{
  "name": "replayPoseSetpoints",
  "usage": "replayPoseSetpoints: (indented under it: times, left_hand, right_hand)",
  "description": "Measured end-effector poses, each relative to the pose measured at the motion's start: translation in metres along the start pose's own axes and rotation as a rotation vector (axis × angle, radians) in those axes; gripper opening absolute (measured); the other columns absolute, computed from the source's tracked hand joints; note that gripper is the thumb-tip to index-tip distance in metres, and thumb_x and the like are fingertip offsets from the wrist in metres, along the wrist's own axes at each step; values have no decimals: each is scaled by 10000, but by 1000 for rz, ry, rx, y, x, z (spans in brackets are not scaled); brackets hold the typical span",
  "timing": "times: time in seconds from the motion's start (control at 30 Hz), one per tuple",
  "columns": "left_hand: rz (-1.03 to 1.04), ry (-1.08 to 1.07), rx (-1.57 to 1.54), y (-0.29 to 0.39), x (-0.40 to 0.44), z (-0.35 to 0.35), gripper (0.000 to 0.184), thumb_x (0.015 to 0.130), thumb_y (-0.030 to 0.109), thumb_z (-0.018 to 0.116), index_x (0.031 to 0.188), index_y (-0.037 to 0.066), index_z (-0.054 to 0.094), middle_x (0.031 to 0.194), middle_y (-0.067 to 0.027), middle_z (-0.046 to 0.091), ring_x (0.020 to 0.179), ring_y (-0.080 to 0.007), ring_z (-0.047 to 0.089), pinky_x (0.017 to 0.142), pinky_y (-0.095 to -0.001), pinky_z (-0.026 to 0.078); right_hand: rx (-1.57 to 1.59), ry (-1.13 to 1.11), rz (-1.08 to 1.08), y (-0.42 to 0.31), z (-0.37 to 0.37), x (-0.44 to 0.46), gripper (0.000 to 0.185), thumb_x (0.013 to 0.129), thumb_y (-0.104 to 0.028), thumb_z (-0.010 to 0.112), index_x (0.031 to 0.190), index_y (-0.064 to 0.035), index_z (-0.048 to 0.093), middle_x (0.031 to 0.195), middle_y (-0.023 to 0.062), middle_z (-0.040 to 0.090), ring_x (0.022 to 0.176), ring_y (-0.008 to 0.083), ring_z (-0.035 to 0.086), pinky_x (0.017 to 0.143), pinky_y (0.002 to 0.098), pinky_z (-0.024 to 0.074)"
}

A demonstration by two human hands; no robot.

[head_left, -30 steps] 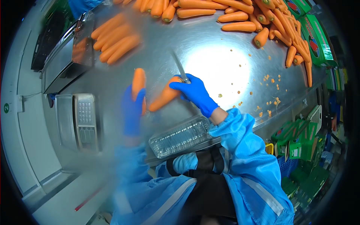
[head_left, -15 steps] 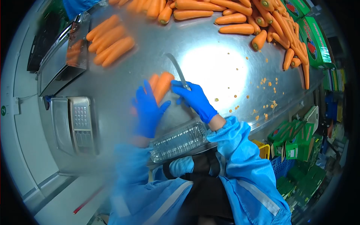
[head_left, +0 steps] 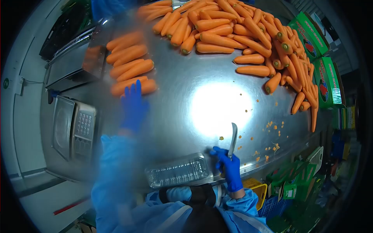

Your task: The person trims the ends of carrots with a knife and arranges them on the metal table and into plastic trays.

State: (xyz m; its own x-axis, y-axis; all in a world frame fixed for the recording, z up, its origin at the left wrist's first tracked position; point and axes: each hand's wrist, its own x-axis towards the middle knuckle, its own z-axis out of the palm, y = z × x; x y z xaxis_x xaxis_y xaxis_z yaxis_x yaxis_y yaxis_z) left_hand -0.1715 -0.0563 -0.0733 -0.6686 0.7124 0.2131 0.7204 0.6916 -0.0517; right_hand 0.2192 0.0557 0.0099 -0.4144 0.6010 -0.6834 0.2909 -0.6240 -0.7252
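My left hand [head_left: 134, 106], in a blue glove and slightly blurred, reaches to the nearest pair of carrots [head_left: 149, 86] in a row at the left. Its fingers are stretched out and overlap the carrots' near edge; whether they press on them is unclear. More carrots [head_left: 134, 69] lie side by side just beyond. My right hand [head_left: 230, 167], also gloved in blue, is closed around the handle of a knife [head_left: 233, 140] with a curved blade pointing away from me. Near my body, between the two arms, sits a clear plastic tray [head_left: 176, 171] with nothing in it.
A large heap of carrots [head_left: 217, 39] covers the back and right of the metal table [head_left: 175, 105]. Cut bits [head_left: 275, 127] are scattered at the right. A scale [head_left: 83, 128] stands at the left, green carrot boxes [head_left: 330, 83] at the far right, a yellow crate [head_left: 256, 190] below the edge.
My left hand has moved forward and left with the carrots, which now lie at the row's near end. My right hand has drawn back toward me, still holding the knife.
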Motion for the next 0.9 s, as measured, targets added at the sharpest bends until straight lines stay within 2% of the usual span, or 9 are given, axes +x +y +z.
replayPoseSetpoints:
  times: [0.1,0.2,0.3,0.37,0.47,0.57,0.63,0.7,0.9]
  left_hand:
    - [20,98,-19,-17,14,29,808,814,161,718,1525,164,333,1432,-115,471,1287,-397,451,1002,-498,399]
    - [-5,-83,-38,-27,22,23,594,991,215,392,1569,182,258,1529,-122,383,1389,-353,387,1080,-547,329]
    - [27,188,-105,-44,35,41,685,856,97,648,1492,128,395,1391,-120,517,1236,-387,497,999,-497,418]
    - [18,160,-365,-58,42,48,650,874,106,649,1478,108,410,1380,-138,525,1247,-355,500,979,-475,444]
    - [117,52,-601,-35,32,33,613,859,141,702,1423,79,470,1321,-147,566,1193,-304,548,937,-430,480]
    - [294,-120,-769,16,-48,-8,592,823,189,781,1349,51,548,1241,-148,621,1102,-251,618,889,-380,513]
    - [212,-511,-975,50,-100,-78,513,782,181,810,1248,63,633,1104,-105,661,1007,-248,646,898,-362,509]
    - [162,-670,-1149,63,-145,-93,476,761,164,819,1202,81,661,1040,-88,668,983,-236,648,882,-353,512]
    - [233,-447,-984,62,-199,-71,373,721,106,829,1074,83,711,901,-75,672,841,-204,663,772,-326,535]
  right_hand:
    - [-5,-71,39,10,6,-7,309,941,-153,620,1205,-1,668,987,35,735,626,49,565,557,188,446]
    - [11,-107,3,7,15,-10,321,943,-151,620,1220,6,661,972,38,727,644,54,564,581,204,472]
    - [-6,-108,-23,-5,17,-18,322,947,-158,624,1222,4,662,980,43,724,658,56,566,601,208,484]
    - [-42,-103,-30,-9,16,-22,316,948,-160,628,1219,-2,664,995,44,723,672,59,575,613,210,490]
    - [-30,-89,-64,-1,12,-28,295,947,-156,640,1205,-17,674,1027,40,723,692,66,595,625,214,499]
    - [59,-77,-135,14,10,-39,273,944,-152,652,1189,-37,685,1063,36,724,703,72,609,632,218,504]
    - [97,-96,-166,25,9,-45,263,943,-150,658,1183,-47,690,1088,32,724,707,75,615,635,221,506]
    - [87,-108,-160,43,9,-48,275,945,-154,661,1199,-51,682,1091,37,725,710,74,613,636,223,504]
    - [33,-85,-203,53,13,-68,269,928,-159,686,1175,-54,696,990,28,723,667,73,599,627,220,495]
